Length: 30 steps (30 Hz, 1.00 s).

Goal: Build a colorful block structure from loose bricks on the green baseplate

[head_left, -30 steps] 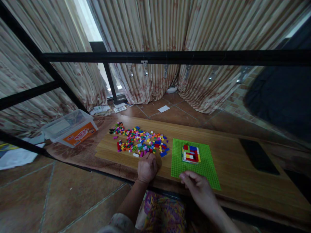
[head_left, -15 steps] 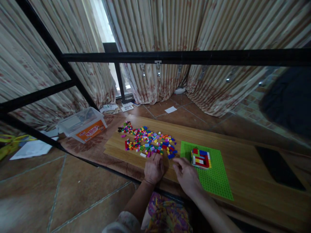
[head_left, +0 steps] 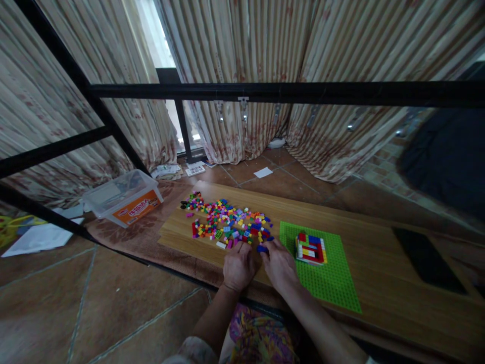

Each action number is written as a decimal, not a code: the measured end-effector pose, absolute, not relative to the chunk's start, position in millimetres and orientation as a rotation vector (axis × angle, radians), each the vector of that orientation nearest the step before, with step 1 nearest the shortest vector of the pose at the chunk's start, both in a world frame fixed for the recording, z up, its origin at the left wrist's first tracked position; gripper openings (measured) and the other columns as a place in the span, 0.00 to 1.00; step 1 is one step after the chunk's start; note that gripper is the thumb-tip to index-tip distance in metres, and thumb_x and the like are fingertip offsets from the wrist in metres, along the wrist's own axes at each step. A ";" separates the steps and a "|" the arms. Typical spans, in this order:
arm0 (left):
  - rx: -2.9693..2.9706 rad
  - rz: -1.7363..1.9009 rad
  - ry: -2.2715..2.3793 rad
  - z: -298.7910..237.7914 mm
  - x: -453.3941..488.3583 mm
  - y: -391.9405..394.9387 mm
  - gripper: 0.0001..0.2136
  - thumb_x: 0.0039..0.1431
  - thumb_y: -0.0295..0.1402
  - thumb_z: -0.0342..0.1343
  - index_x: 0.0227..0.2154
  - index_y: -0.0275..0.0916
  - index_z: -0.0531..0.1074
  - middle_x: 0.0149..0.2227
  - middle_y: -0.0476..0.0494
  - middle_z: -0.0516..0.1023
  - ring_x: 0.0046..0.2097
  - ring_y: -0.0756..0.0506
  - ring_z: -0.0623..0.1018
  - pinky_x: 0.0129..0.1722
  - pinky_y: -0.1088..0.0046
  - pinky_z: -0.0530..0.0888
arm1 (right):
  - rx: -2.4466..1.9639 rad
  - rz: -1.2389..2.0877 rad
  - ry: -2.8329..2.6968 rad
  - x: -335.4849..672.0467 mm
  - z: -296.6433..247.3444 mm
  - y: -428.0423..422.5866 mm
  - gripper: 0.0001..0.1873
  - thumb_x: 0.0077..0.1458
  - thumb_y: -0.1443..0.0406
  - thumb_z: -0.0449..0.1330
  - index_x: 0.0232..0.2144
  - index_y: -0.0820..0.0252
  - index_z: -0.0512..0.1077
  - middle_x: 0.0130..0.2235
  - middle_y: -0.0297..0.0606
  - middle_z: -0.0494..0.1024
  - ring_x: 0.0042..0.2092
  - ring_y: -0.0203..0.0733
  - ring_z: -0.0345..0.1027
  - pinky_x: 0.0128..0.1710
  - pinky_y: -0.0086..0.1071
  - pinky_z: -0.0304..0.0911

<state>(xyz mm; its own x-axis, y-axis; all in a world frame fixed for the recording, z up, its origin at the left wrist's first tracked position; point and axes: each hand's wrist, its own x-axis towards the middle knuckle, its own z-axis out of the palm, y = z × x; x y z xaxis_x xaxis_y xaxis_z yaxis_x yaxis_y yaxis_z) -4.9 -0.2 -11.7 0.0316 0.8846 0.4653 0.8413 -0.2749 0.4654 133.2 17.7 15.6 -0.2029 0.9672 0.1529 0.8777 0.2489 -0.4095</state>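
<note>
A spread of small coloured toy bricks [head_left: 227, 215] lies on the wooden board. At its near edge my left hand [head_left: 238, 266] rests with curled fingers; whatever they may hold is hidden. My right hand [head_left: 279, 264] is just to the right, thumb and forefinger closed around a blue brick [head_left: 261, 248] at the pile's corner. Right of that hand lies a green studded baseplate [head_left: 337, 275]. On it sits a low, box-like build [head_left: 311, 248] of red, white, yellow and blue bricks, which neither hand touches.
A clear plastic box [head_left: 125, 197] with an orange label stands left of the board. A dark flat panel [head_left: 428, 259] lies on the wooden board [head_left: 373, 247] at right. Black metal bars [head_left: 212, 92] cross in front of the curtains.
My right hand has moved left and forward from beside the baseplate to the blue brick and closed on it. My left hand stays near the pile's edge. The view has shifted slightly.
</note>
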 end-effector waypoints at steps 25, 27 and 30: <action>2.300 1.085 1.879 -10.7 -7.5 2.1 0.08 0.56 0.23 0.47 0.26 0.42 0.65 0.27 0.47 0.71 0.31 0.46 0.72 0.36 0.69 0.67 | -1.778 0.408 -1.606 241.1 52.7 -22.7 0.19 0.57 0.54 0.54 0.43 0.58 0.73 0.38 0.40 0.77 0.31 0.40 0.69 0.33 0.35 0.66; 2.293 1.086 1.887 -10.8 -7.0 1.8 0.08 0.56 0.22 0.47 0.26 0.42 0.64 0.27 0.47 0.71 0.31 0.45 0.72 0.35 0.69 0.67 | -1.747 0.423 -1.633 233.5 51.6 -27.2 0.18 0.57 0.54 0.54 0.43 0.58 0.73 0.39 0.40 0.78 0.32 0.40 0.70 0.34 0.35 0.66; 2.279 1.103 1.876 -9.8 -6.3 1.0 0.08 0.57 0.22 0.46 0.27 0.42 0.65 0.28 0.47 0.71 0.32 0.45 0.72 0.36 0.69 0.67 | -1.679 0.466 -1.728 210.5 47.3 -31.7 0.15 0.58 0.57 0.53 0.43 0.57 0.73 0.40 0.40 0.77 0.37 0.42 0.71 0.38 0.35 0.66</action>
<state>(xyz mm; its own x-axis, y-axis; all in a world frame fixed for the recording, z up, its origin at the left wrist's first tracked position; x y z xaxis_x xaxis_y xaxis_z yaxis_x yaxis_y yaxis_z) -6.3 1.0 -9.8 0.0460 0.8579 0.5118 0.8643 -0.2910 0.4102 210.5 -31.7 47.3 0.0569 0.9747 0.2164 0.7339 0.1061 -0.6709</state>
